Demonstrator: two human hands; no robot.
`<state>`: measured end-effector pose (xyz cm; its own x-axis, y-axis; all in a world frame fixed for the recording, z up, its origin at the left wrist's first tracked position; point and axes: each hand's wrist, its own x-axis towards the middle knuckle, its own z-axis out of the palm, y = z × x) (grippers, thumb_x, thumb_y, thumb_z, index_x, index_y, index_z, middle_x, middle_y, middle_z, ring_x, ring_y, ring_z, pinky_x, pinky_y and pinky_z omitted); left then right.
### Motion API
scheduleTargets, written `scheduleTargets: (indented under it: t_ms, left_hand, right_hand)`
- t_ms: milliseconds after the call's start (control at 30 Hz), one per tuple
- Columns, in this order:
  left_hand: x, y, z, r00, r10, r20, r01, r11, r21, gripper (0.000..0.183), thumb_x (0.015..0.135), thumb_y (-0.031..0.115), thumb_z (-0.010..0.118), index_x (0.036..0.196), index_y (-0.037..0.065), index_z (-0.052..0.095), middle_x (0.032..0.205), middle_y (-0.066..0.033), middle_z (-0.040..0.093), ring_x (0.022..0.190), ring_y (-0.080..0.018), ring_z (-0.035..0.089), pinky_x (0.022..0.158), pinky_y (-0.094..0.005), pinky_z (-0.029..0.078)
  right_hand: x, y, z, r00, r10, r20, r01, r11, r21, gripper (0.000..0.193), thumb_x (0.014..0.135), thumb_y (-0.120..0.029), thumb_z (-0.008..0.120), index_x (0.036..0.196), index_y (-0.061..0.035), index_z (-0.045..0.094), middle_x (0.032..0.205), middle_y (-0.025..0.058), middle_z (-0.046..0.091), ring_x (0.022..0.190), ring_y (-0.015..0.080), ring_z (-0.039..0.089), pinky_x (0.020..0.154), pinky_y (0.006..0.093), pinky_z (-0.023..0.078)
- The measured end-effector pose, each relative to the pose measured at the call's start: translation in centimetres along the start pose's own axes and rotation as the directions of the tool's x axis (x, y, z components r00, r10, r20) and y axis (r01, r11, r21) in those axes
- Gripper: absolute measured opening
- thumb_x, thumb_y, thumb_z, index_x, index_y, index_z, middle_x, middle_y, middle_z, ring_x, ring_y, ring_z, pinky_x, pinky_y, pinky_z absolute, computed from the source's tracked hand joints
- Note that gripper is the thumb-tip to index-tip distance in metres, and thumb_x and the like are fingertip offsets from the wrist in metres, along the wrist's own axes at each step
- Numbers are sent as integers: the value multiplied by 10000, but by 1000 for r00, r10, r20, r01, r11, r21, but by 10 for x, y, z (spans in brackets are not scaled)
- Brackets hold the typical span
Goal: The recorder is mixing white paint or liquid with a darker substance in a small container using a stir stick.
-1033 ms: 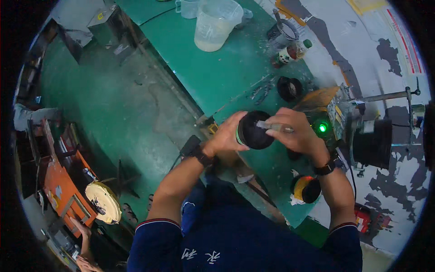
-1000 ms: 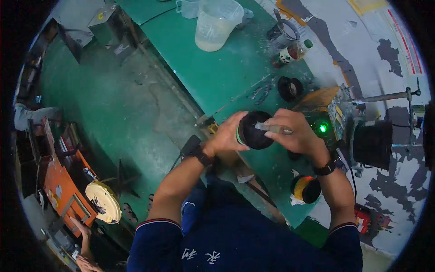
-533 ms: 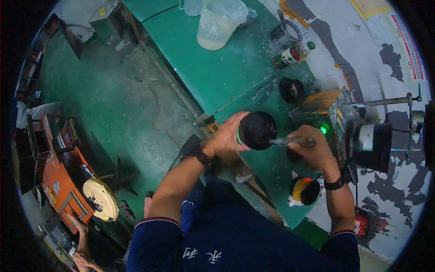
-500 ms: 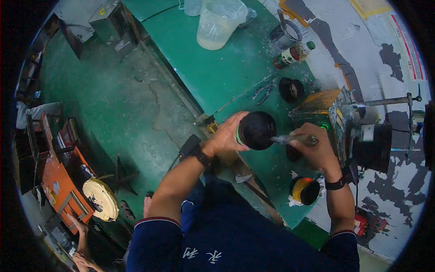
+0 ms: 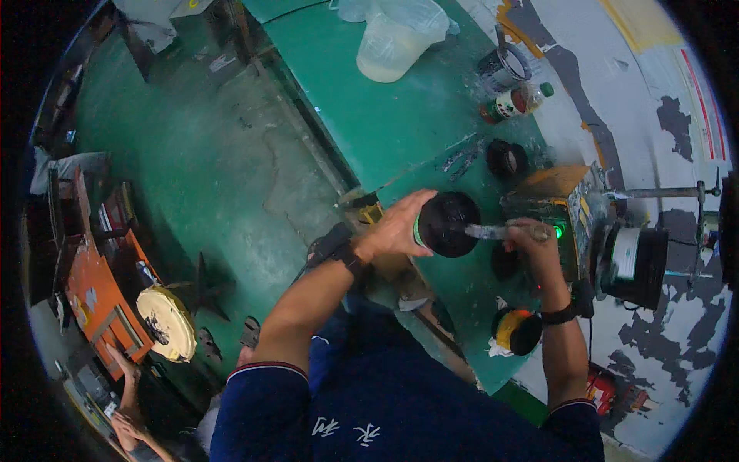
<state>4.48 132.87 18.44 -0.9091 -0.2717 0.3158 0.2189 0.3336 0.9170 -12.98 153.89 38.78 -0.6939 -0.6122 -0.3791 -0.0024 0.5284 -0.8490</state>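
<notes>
My left hand (image 5: 391, 228) is wrapped around the side of a black round cylinder (image 5: 453, 215) with a thin green band, its dark end turned up. My right hand (image 5: 534, 240) grips a brush (image 5: 493, 232) with a pale handle. The brush lies almost level, its tip touching the right part of the dark end. Below my right hand, a yellow-and-black cylinder (image 5: 508, 328) rests on crumpled white paper on the green table (image 5: 385, 131). A black ring-shaped part (image 5: 506, 159) stands farther back.
A stained box (image 5: 558, 185) with a green light stands right of my hands, beside a black spool-like part (image 5: 647, 262). Farther back are a bottle (image 5: 514, 103), a dirty pot (image 5: 504, 68) and a plastic jug (image 5: 396, 42). Another person's hands (image 5: 127, 420) show at lower left.
The view has shifted slightly. The brush has swung more level and its tip lies farther in over the dark end. My left hand keeps its hold on the cylinder.
</notes>
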Motion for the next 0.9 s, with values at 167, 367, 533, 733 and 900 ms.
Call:
scheduleTargets:
  t_ms: [167,367,533,733,900]
  left_hand:
    - [-2,2,-1,999,-43,4,44,999,-20,1154,549,369,927,1496,79,335,1495,-180,427,1392,-376,413,1166,-439,350]
    - [0,2,-3,1000,-28,3,28,999,-19,1163,543,357,936,1497,84,329,1491,-177,429,1381,-377,428,1151,-445,372]
    - [2,3,-5,1000,4,1,-4,1000,-6,1162,542,358,938,1492,73,332,1485,-182,431,1372,-382,435,1138,-454,388]
    - [-3,4,-1,1000,6,-19,-6,1000,9,1159,541,365,932,1491,61,341,1478,-190,436,1365,-389,438,1135,-454,382]
    - [0,4,-1,1000,7,-16,-7,1000,-10,1154,543,365,926,1490,58,342,1471,-186,444,1365,-387,437,1135,-453,380]
  right_hand:
    - [-11,-5,24,997,56,-46,-52,995,83,218,899,-93,728,1059,53,703,879,103,730,700,141,681,672,275,574]
    - [-8,-86,11,976,-209,55,216,943,-253,188,865,-76,750,1030,10,717,910,77,721,739,152,660,693,293,531]
    - [15,-102,36,795,-451,407,607,573,-551,226,822,-99,790,1022,-18,721,917,75,692,874,169,658,771,313,505]
    - [21,-57,7,959,-218,182,280,839,-466,217,837,-102,787,1029,-22,725,899,55,710,814,141,658,745,293,521]
    - [0,-23,7,997,34,64,-27,994,-110,202,853,-80,767,1040,-18,726,841,44,711,717,113,653,698,259,533]
